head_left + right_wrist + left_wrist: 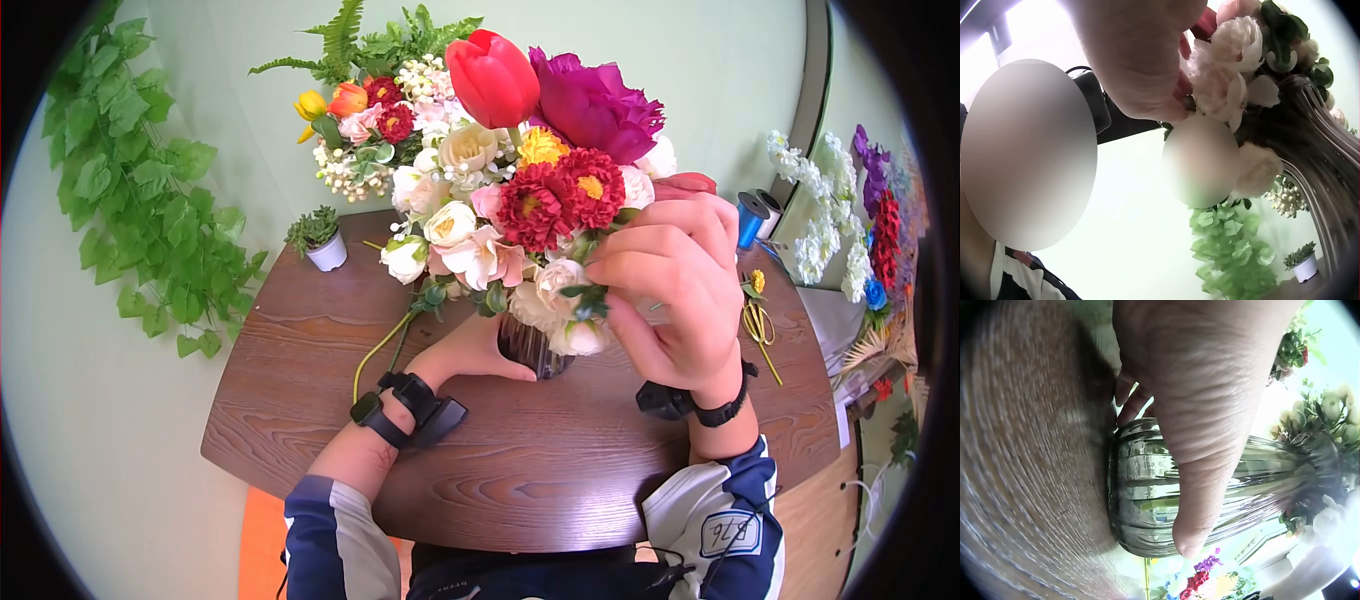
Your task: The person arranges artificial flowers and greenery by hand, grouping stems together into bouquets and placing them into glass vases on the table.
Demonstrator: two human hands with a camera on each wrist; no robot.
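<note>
A ribbed glass vase (1141, 481) stands on the table, holding a large bouquet. My left hand (480, 350) wraps around its lower part, the thumb lying across the glass in the left wrist view. At the right side of the bouquet my right hand (680, 280) has its fingers curled, thumb and fingertips at a pale pink flower (1225, 69) and a dark green leaf (590, 300). Above are a red tulip (492, 80), a purple peony (600, 105) and dark red flowers (540, 205) with yellow centres. Part of the blooms is hidden behind the right hand.
Another flower arrangement (360, 130) stands behind, left of the bouquet. A small potted succulent (325, 255) sits at the table's back left. Gold-handled scissors (757, 325), a yellow flower (757, 282) and a blue ribbon spool (750, 220) lie to the right.
</note>
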